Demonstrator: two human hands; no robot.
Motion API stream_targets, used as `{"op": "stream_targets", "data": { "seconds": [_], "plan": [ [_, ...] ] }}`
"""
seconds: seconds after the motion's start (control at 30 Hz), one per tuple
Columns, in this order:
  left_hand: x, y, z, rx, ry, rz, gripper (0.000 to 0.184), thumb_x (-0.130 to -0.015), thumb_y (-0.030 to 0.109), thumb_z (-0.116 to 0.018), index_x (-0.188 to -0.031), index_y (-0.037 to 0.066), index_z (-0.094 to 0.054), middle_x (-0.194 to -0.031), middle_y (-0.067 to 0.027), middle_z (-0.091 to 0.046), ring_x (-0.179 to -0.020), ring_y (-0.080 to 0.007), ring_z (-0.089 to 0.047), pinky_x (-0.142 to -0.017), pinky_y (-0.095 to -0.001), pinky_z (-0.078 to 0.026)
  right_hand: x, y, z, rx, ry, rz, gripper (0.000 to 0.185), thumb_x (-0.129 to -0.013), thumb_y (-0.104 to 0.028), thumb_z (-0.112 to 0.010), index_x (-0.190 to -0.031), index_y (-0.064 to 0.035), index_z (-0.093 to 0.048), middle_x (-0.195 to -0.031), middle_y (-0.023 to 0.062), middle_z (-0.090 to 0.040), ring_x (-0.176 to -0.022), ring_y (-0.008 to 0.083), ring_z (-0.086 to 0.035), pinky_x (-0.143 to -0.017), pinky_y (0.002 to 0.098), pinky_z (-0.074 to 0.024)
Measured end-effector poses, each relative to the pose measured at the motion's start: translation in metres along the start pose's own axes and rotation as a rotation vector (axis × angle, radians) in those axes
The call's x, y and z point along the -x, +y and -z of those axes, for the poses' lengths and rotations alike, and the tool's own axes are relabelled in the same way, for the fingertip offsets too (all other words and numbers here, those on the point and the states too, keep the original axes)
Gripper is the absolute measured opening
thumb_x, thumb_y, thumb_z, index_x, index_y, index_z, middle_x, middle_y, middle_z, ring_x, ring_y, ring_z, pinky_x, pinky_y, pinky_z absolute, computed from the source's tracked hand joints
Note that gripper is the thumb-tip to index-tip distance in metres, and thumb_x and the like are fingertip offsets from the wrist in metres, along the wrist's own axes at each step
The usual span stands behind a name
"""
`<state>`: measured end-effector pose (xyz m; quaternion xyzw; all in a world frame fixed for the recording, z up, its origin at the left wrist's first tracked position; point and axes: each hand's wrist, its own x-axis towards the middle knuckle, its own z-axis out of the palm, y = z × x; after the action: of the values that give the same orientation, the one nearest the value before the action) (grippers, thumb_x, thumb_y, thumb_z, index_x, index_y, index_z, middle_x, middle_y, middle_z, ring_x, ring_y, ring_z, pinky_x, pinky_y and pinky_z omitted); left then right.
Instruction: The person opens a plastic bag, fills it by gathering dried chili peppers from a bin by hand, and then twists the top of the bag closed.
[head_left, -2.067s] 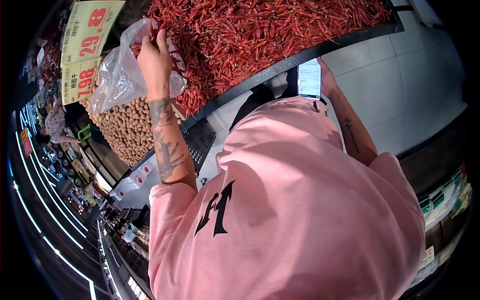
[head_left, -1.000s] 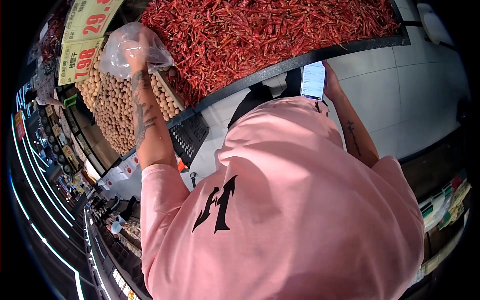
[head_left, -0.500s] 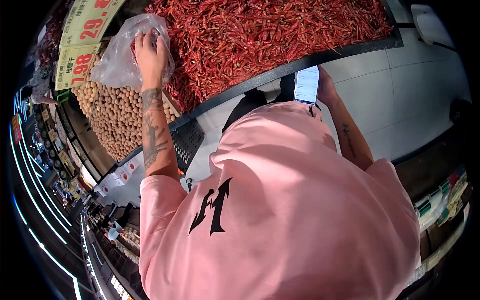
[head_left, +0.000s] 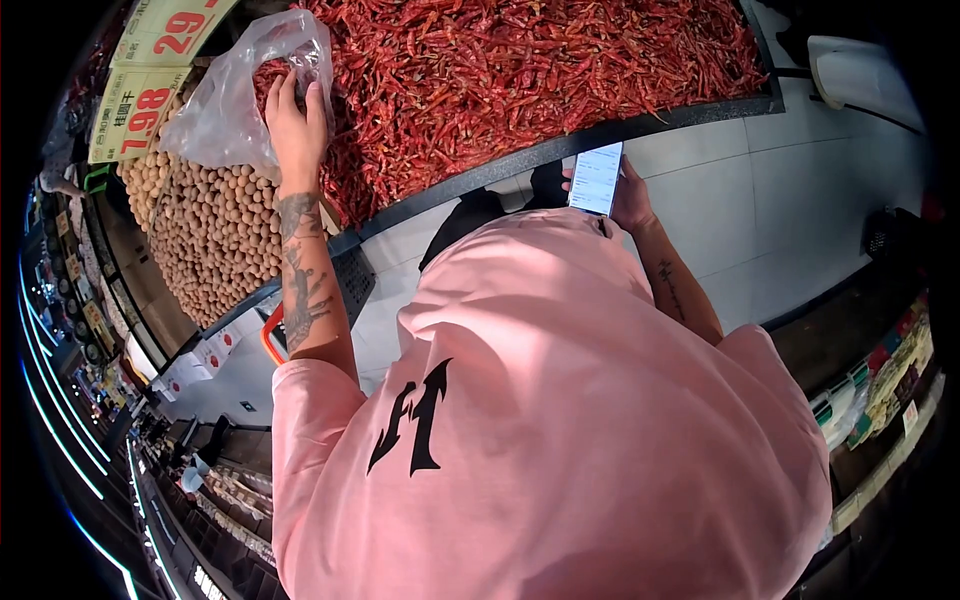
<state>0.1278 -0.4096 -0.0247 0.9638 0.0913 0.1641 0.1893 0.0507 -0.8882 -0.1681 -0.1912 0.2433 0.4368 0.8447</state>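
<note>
My left hand is at a clear plastic bag, its bent fingers on the bag's side against dried red chillies bundled inside. The bag lies over the left edge of a large heap of loose dried red chillies. My right hand holds a phone with its screen lit, low in front of my body and just below the rim of the chilli bin. My left thumb is hard to make out.
Round brown dried fruit fills the bin at the left. Yellow price signs stand above it. An orange-red handle and a dark perforated basket show beside my left forearm. Packaged goods line a shelf at the right.
My left hand was inside or behind the bag's plastic a second ago; now its fingers show outside, with chillies visible in the bag. The phone stays in my right hand as the view shifts.
</note>
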Motion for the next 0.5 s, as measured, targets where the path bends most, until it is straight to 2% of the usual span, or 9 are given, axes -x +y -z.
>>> {"op": "stream_targets", "data": {
  "seconds": [0.27, 0.47, 0.5],
  "plan": [
    [0.0093, -0.0022, -0.004, 0.014, 0.002, 0.014, 0.047, -0.095, 0.033, -0.058, -0.13, 0.001, -0.058, -0.138, -0.0226, -0.051, -0.126, -0.0394, -0.049, -0.106, -0.0429, -0.039, -0.0027, 0.0038, -0.0005, -0.012, 0.055, 0.005, 0.078, -0.101, -0.061, -0.016, -0.148, -0.0008, -0.034, -0.138, 0.0281, -0.05, -0.127, 0.045, -0.049, -0.109, 0.0525, -0.0383],
    [0.0093, -0.0062, -0.005, 0.034, 0.016, -0.01, 0.046, -0.095, 0.032, -0.058, -0.129, 0.002, -0.058, -0.138, -0.0228, -0.051, -0.126, -0.0399, -0.049, -0.106, -0.0436, -0.04, -0.0036, 0.0076, 0.005, 0.002, -0.013, 0.028, 0.08, -0.1, -0.063, -0.018, -0.147, -0.0008, -0.035, -0.136, 0.0272, -0.052, -0.123, 0.0428, -0.053, -0.106, 0.0524, -0.0419],
    [0.0089, -0.0073, -0.0055, 0.036, 0.018, -0.009, 0.046, -0.095, 0.032, -0.058, -0.129, 0.002, -0.058, -0.138, -0.0228, -0.051, -0.126, -0.0399, -0.049, -0.106, -0.0436, -0.04, -0.0038, 0.0085, 0.0052, -0.006, 0.058, 0.038, 0.08, -0.099, -0.064, -0.019, -0.146, -0.0007, -0.036, -0.135, 0.027, -0.052, -0.122, 0.0426, -0.054, -0.105, 0.0528, -0.0425]
  ]
}}
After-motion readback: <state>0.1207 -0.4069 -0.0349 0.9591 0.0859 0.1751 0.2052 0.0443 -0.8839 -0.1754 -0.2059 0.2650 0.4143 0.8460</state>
